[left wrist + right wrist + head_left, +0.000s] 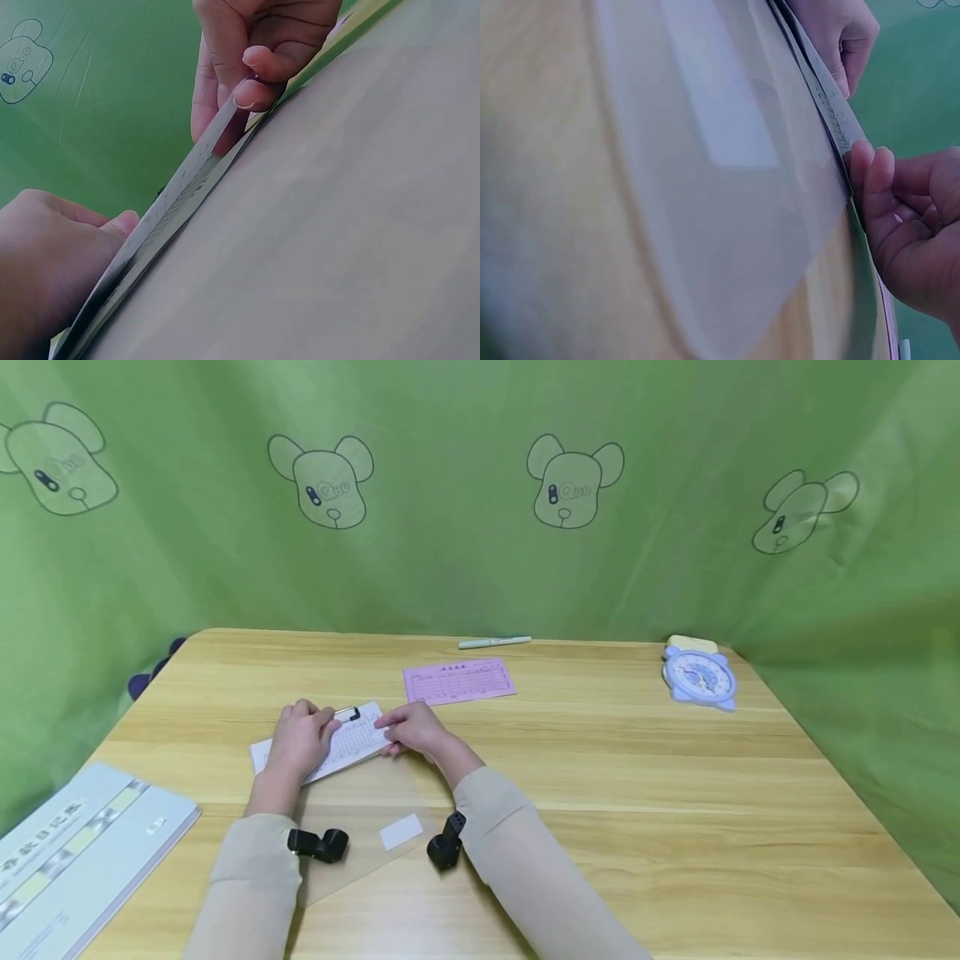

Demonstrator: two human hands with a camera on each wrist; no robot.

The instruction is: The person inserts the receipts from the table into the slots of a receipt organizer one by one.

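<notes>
White printed form slips [351, 745] lie slanted in both hands, with a black-and-silver clip [347, 715] at their top edge. My left hand [298, 739] grips the slips from above, its thumb beside the clip. At the right end, my right hand [414, 727] pinches the edge between thumb and fingers. In the left wrist view, the sheets [176, 187] part slightly near the right hand [262, 60]. Just below the slips lies a translucent plastic folder [352, 852] with a white label [401, 832]. The right wrist view shows the folder [712, 247] close up.
Behind the hands lies a pink printed slip [459, 681], with a capped pen [495, 642] beyond it. A blue toy clock [701, 677] sits at the far right by a yellowish block [692, 644]. A thick pale-blue book [90, 852] lies at the near left.
</notes>
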